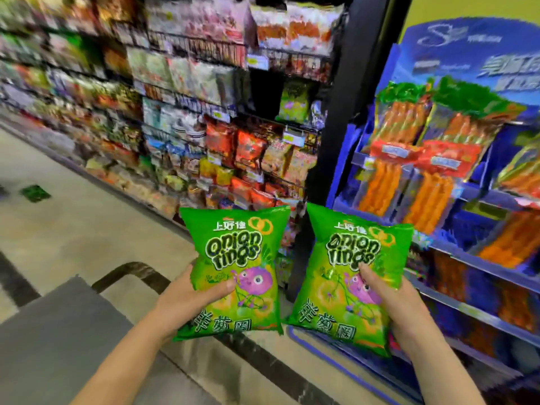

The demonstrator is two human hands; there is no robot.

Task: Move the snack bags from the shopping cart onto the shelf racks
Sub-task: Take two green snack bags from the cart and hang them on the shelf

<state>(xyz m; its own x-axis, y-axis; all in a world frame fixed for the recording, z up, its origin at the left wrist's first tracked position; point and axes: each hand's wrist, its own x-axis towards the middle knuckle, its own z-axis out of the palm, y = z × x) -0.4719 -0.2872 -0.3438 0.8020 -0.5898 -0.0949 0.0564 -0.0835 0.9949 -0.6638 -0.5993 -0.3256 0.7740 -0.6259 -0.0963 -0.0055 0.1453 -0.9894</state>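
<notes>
Green foil snack bags: two glossy packs printed "Onion rings", held upright side by side, apart from each other, in front of the shelving.
Left bag (233,270): gripped at its lower left edge by the left hand (187,299), thumb across the front; grip closed on the pack.
Right bag (347,276): gripped at its lower right side by the right hand (394,299), thumb pressed on the front; grip closed on the pack.
Wire shelf racks (204,48): black, packed with assorted snack packets, behind and left of the bags.
Blue cardboard display stand (455,48): right side, carrying orange sausage packs (409,124).
Grey cart edge (58,331): lower left, over the tiled floor (58,229).
</notes>
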